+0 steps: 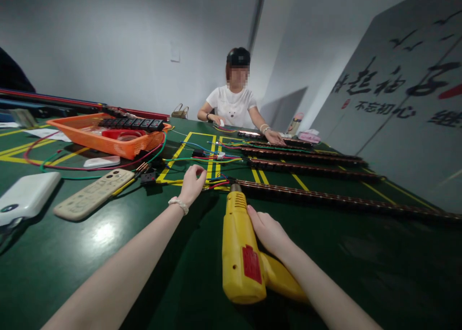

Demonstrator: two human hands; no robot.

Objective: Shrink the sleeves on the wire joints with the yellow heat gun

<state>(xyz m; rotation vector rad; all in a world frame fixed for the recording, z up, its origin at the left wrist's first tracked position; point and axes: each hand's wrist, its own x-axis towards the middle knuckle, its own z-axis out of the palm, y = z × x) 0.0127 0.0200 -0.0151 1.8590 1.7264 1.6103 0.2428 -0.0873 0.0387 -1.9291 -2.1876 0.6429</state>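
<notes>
The right hand point(270, 231) grasps a yellow heat gun point(236, 246) near the middle of the surface point(72, 253), its fingers mostly hidden behind the gun. The gun's nozzle points away, at the wires point(218, 182) on the end of the nearest long dark strip point(346, 203), and covers part of that end. The left hand point(193, 182) has curled fingers beside these wires; whether they pinch one I cannot tell.

More dark strips point(314, 168) lie beyond, with loose coloured wires at their left ends. To the left, a remote control point(94, 195) lies near a white power bank point(31, 193). Behind them, an orange basket point(122, 147) carries a row of black blocks point(132, 123), and a red and a green cord loop in front of it.

The surface is dark green with yellow lines. Across it sits a person in a white shirt point(233, 106), one hand near the far strips, beside a pink packet point(309, 136). Large dark writing point(377, 84) marks the pale wall at right.
</notes>
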